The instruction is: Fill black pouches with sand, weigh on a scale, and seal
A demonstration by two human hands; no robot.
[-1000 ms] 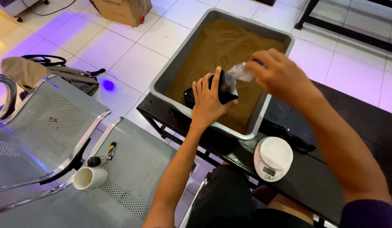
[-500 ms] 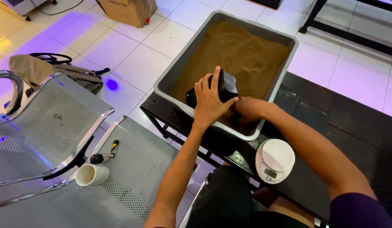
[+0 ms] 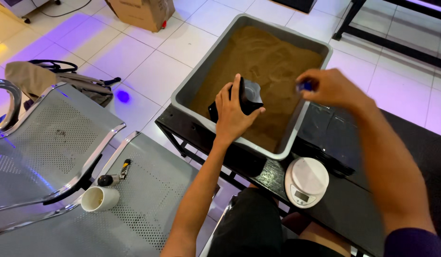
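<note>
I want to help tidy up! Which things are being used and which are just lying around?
In use: left hand holds black pouch in grey tray of brown powder; right hand holds something small.

Lying about: white scale, white cup, cardboard box, bag.

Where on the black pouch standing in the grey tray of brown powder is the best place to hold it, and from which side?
Grip the black pouch around its upper body, coming from the near, left side, as the left hand does. It stands tilted in the brown powder of the grey tray, so a wrap-around hold probably steadies it and leaves its top clear.
</note>
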